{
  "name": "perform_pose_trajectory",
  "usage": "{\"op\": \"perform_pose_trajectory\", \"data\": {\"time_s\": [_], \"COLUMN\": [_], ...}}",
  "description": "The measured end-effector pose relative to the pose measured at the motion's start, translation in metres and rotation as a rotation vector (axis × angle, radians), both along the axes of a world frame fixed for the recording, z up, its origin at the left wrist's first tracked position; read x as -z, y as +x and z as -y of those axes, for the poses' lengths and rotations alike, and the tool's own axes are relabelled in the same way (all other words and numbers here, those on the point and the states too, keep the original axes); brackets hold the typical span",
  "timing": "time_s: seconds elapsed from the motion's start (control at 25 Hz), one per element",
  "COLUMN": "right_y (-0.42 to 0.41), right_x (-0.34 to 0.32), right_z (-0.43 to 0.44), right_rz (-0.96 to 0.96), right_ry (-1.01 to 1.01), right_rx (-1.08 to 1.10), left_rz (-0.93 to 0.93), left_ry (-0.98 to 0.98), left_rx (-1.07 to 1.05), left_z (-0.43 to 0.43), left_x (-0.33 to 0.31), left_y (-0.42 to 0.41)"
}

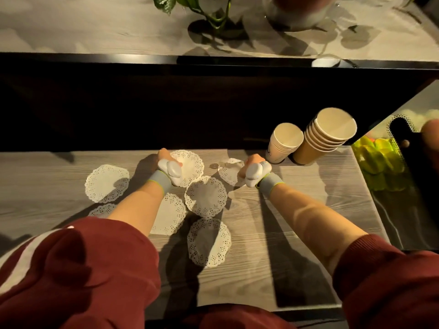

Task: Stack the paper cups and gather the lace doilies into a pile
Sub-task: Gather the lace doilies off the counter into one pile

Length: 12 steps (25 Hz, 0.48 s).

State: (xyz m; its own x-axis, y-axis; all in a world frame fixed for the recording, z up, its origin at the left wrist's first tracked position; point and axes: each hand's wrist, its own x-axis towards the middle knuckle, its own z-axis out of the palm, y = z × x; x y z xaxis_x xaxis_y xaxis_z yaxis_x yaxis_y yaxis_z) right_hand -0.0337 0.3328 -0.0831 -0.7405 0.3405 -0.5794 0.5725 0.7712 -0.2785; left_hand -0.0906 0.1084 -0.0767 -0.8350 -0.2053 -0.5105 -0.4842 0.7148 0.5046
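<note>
Several white lace doilies lie scattered on the wooden table (297, 245). My left hand (167, 163) rests on the far doily (190, 165), fingers closed on its edge. My right hand (253, 167) grips a crumpled doily (229, 170), partly lifted off the table. Other doilies lie at the left (105, 182), in the middle (205, 197) and nearest me (209, 242); two more are partly hidden under my left forearm. At the back right stand a stack of white paper cups (283, 143) and a taller, tilted stack of brown cups (323, 138), side by side.
A dark shelf edge (213, 61) runs above the table, with a plant pot (297, 13) and leaves on the upper surface. To the right, a glass panel (392, 186) reflects green and yellow objects. My dark red sleeves fill the lower corners.
</note>
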Motion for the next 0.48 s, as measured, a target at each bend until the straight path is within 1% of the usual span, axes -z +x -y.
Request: {"op": "perform_pose_trajectory", "data": {"time_s": [0.04, 0.08, 0.16, 0.2, 0.28, 0.32, 0.36, 0.4, 0.44, 0.48], "right_y": [0.002, 0.003, 0.005, 0.007, 0.01, 0.013, 0.016, 0.018, 0.021, 0.021], "right_x": [-0.003, -0.005, -0.013, -0.018, -0.024, -0.025, -0.026, -0.025, -0.023, -0.021], "right_z": [0.002, 0.004, 0.011, 0.018, 0.027, 0.035, 0.04, 0.046, 0.052, 0.054], "right_rz": [-0.039, -0.123, -0.29, -0.347, -0.366, -0.332, -0.267, -0.204, -0.144, -0.097], "right_ry": [-0.043, -0.139, -0.377, -0.444, -0.64, -0.759, -0.836, -0.822, -0.715, -0.571], "right_rx": [0.039, 0.113, 0.303, 0.368, 0.442, 0.422, 0.365, 0.283, 0.189, 0.073], "left_rz": [-0.003, -0.026, -0.143, -0.204, -0.205, -0.145, -0.056, 0.012, 0.074, 0.118], "left_ry": [-0.01, 0.026, 0.15, 0.184, 0.222, 0.276, 0.334, 0.361, 0.317, 0.21], "left_rx": [0.034, 0.044, -0.03, -0.095, -0.138, -0.134, -0.108, -0.081, -0.015, 0.093], "left_z": [0.0, 0.0, 0.007, 0.014, 0.025, 0.033, 0.038, 0.045, 0.054, 0.059], "left_x": [-0.001, -0.004, -0.013, -0.019, -0.028, -0.031, -0.035, -0.036, -0.036, -0.036], "left_y": [0.002, 0.002, 0.006, 0.007, 0.011, 0.014, 0.018, 0.023, 0.029, 0.037]}}
